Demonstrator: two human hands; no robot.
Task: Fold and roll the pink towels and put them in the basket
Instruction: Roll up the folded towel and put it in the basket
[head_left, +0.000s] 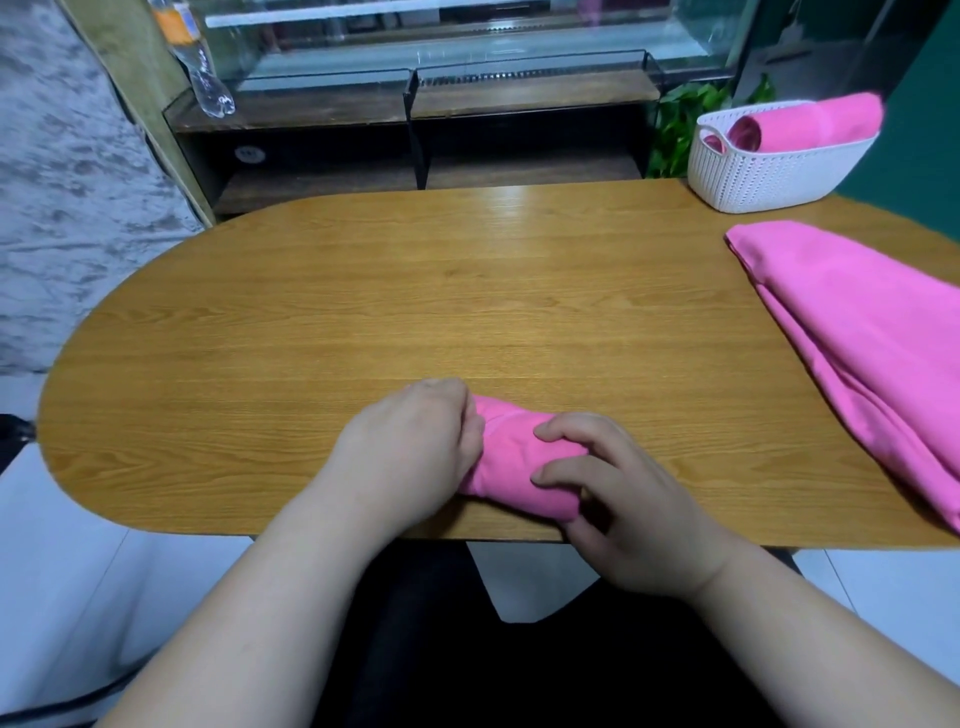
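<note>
Here, a rolled pink towel (511, 460) lies at the wooden table's (363, 312) near edge. The left hand (415, 447) curls over one end; the right hand's (623, 509) bent, slightly parted fingers (563, 431) grip the other. Beyond the right fingers lie a folded pink towel (857, 332) and a white basket (769, 176). The bottle's (205, 78) orange label is unreadable.

table (467, 312): basket (769, 176), rolled towel (511, 462), folded towel (857, 322)

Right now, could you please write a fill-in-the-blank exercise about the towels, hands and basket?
The left hand and right hand grip a pink towel that is already ____.
The basket on the table is ____ in colour.
The flat towel lies to the ____ of both hands.
Missing words: rolled; white; right.
</note>
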